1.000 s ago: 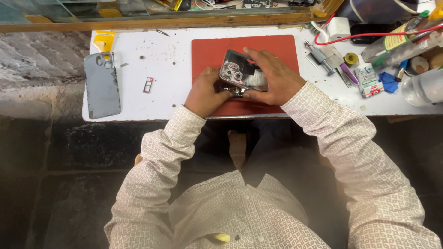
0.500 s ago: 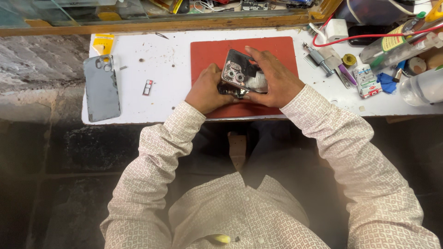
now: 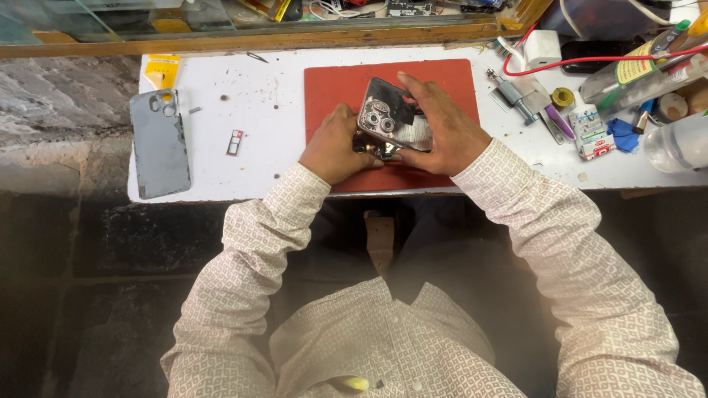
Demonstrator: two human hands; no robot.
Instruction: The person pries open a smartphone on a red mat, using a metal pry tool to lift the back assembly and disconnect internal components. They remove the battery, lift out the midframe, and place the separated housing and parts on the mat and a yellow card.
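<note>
From the head camera, both hands meet over a flat red rectangular work mat (image 3: 346,81) on a white worktop (image 3: 273,96); between them is an opened smartphone body with a cluster of round camera lenses (image 3: 389,118), raised above the mat and tilted, lenses facing up; the right hand (image 3: 442,133) wraps the phone from its right side, fingers curled over the far edge and thumb underneath, closed firmly on it; the left hand (image 3: 332,144) is bunched at the phone's near left corner, fingertips pinched against the edge, though whether it grips a small tool there cannot be told.

Well to the left, a grey phone back cover with camera cut-outs (image 3: 158,144) lies flat at the worktop's left end; a small red-and-white card tray (image 3: 234,142) lies between it and the mat; a yellow packet (image 3: 160,70) sits beyond the cover; on the right lie a metal-tipped hand tool (image 3: 509,94), a white charger block (image 3: 542,48) with a red cable (image 3: 590,59), and a clear plastic bottle (image 3: 675,144).
</note>
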